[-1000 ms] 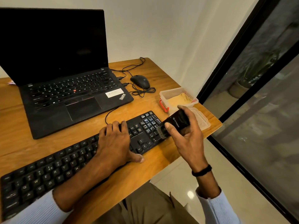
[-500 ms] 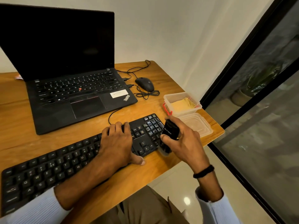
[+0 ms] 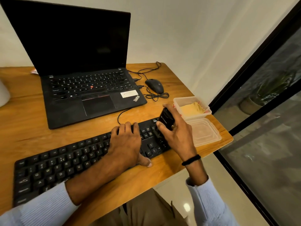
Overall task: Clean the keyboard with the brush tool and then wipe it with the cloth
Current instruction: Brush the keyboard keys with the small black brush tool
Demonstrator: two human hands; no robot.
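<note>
The right hand [image 3: 177, 132] is closed around the brush tool [image 3: 166, 119], thumb on the near face and fingers wrapped over the far side. The black body is tilted so its lower end meets the right end of the keyboard [image 3: 73, 162], about where the navigation keys give way to the number pad. The bristles are too dark and blurred to make out. The left hand [image 3: 127, 142] lies flat on the keys just beside it, fingers reaching to the far edge and thumb resting on the desk [image 3: 24, 121] at the near edge; it holds nothing and simply pins the board down. This looks like the brushing step, with the wipe not yet begun. To do it well, I would draw short strokes along the gaps between the rows, sweeping toward the near edge of the desk and away from the laptop [image 3: 91, 95]. Pressure should be light so the keycaps don't lift. The bracing hand should move along as the brush advances, so no keys stay hidden under the palm. The yellow cloth [image 3: 192, 109] lies in the clear container [image 3: 176, 101] just beyond the right hand, with the lid [image 3: 206, 134] beside it, near enough to reach afterwards. The mouse [image 3: 154, 85] sits well behind.
</note>
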